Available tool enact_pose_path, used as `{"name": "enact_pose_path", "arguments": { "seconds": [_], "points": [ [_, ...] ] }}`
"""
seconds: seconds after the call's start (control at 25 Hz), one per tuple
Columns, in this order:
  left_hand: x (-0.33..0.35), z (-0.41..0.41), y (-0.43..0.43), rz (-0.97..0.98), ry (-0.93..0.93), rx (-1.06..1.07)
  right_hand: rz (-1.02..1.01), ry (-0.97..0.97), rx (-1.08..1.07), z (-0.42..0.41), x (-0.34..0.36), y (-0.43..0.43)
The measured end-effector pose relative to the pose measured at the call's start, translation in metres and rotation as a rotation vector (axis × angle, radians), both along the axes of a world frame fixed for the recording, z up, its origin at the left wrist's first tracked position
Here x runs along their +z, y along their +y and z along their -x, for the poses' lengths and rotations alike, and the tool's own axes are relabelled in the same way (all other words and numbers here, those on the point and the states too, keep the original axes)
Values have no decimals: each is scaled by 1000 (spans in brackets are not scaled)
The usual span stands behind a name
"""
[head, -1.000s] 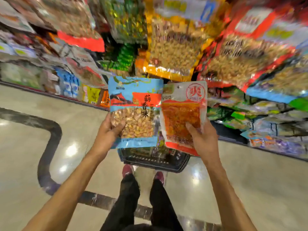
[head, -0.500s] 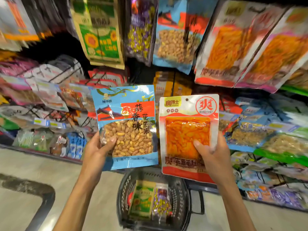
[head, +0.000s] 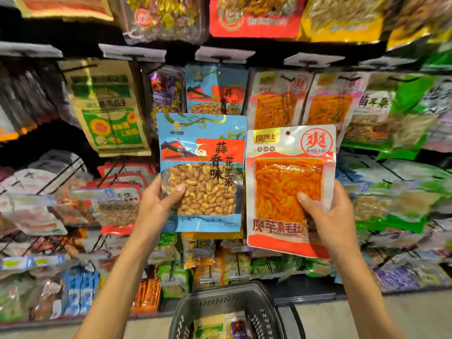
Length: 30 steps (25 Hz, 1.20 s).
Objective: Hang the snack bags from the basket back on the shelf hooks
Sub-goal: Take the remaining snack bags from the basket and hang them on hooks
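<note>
At the snack aisle, I am watching through the head camera as both hands are lifting bags toward the hooks. Past the hanging sunflower-seed bag [head: 107, 106], the left hand [head: 156, 206] is gripping the blue peanut bag [head: 203, 172] by its lower left edge, thumb pressing on the clear window. It is sitting just below the matching peanut bags [head: 216, 90] on their hook. Beside it, touching edge to edge, the orange-and-white snack bag [head: 291, 189] is being pinched low on its right side by the right hand [head: 335, 221]. Its hang hole [head: 288, 133] is showing near the top; the peanut bag's hole I cannot make out. Down at the bottom, the basket [head: 263, 314] is waiting with more bags inside.

The worry I am seeing: with both hands full, nothing is steadying a hook. Low grips are leaving the tops free to flop, so a hole may be missing its prong, a bag may slip, or neighbouring packs may be getting knocked loose.
</note>
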<state>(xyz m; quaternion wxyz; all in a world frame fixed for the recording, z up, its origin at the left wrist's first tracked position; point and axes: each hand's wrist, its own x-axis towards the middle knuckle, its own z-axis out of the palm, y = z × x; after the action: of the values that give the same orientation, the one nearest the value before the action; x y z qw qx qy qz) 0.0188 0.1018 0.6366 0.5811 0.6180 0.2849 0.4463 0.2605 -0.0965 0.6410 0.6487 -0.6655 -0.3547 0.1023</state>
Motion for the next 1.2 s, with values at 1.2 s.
{"name": "enact_pose_path", "arguments": {
  "seconds": [1.2],
  "points": [
    [50, -93, 59, -95, 29, 63, -131, -11, 137, -91, 48, 24]
  ]
}}
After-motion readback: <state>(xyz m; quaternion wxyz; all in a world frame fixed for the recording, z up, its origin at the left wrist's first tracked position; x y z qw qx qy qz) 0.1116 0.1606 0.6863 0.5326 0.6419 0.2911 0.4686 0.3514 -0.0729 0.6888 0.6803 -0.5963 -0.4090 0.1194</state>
